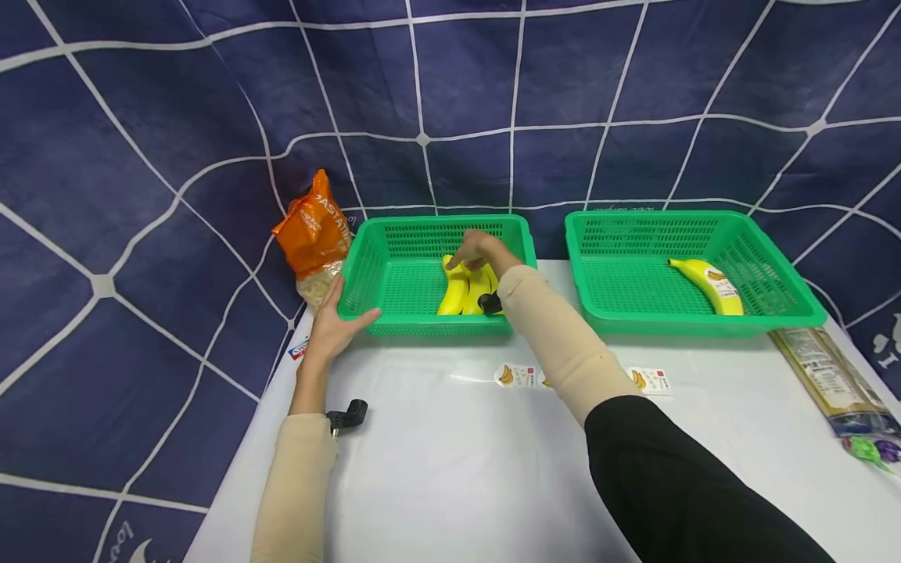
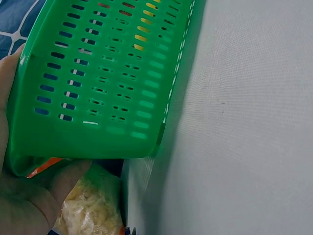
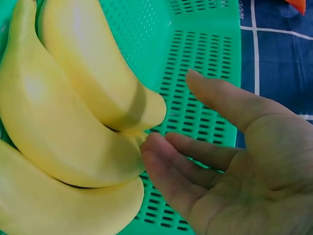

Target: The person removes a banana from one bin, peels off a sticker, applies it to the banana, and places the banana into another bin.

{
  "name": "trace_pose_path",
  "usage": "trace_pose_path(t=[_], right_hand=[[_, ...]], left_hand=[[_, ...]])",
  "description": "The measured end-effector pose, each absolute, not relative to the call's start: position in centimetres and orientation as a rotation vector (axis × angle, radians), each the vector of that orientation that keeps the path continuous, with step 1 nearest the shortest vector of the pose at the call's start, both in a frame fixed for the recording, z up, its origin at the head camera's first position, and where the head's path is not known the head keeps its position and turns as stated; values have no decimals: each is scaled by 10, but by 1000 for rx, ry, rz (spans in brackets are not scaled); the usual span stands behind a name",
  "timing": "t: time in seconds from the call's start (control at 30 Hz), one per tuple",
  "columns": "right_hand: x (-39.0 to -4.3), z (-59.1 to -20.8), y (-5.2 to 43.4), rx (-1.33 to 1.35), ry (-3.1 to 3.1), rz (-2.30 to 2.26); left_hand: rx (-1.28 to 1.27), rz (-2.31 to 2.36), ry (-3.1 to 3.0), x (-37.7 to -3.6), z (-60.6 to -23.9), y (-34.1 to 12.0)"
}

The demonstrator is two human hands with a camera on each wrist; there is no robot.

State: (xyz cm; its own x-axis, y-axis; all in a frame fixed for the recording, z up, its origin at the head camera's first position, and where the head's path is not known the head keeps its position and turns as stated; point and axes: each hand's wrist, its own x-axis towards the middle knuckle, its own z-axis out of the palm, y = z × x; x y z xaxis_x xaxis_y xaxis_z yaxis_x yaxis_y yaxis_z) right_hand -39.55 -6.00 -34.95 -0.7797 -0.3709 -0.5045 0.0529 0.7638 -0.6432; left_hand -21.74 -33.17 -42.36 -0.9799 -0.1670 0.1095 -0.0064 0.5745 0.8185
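Observation:
A bunch of yellow bananas (image 1: pixel 464 289) (image 3: pixel 73 122) lies in the left green basket (image 1: pixel 422 227) (image 2: pixel 98 73). My right hand (image 1: pixel 473 252) (image 3: pixel 171 115) reaches into that basket with relaxed, spread fingers. Its fingertips (image 3: pixel 151 149) touch the far end of the bunch without closing on it. My left hand (image 1: pixel 338 324) rests against the basket's front-left corner, fingers along the side wall and thumb (image 2: pixel 63 181) along the front wall. A single banana (image 1: pixel 707 283) with a label lies in the right green basket (image 1: pixel 704 322).
An orange pasta bag (image 1: pixel 314 234) (image 2: pixel 93 205) leans at the left basket's left side. Banana stickers (image 1: pixel 514 375) lie on the white table (image 1: pixel 457 469) in front of the baskets. A long clear packet (image 1: pixel 823 375) and green and purple wrapped items (image 1: pixel 873 451) sit at the right edge.

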Motion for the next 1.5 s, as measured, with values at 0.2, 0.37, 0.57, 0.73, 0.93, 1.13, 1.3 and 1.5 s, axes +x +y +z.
trace_pose_path(t=[0.2, 0.37, 0.57, 0.73, 0.93, 1.13, 1.3, 1.5], right_hand=[[-398, -356, -64, -227, 2339, -806], [-397, -359, -71, -228, 2322, -764], [-396, -363, -80, -251, 2333, -716], [-391, -363, -87, -289, 2427, -560], [-388, -365, -91, -351, 2439, -456], [-391, -371, -92, -356, 2335, -523], [-393, -371, -91, -254, 2246, -670], [-396, -368, -86, -196, 2314, -718]], left_hand=[[137, -1385, -2614, -215, -426, -330], [128, -1387, -2586, -214, -427, -331], [112, -1373, -2578, -214, -427, -329], [113, -1367, -2579, -213, -424, -328], [114, -1352, -2584, -212, -424, -328], [129, -1344, -2591, -210, -426, -330], [129, -1342, -2592, -210, -425, -330], [144, -1335, -2626, -213, -422, -330]])
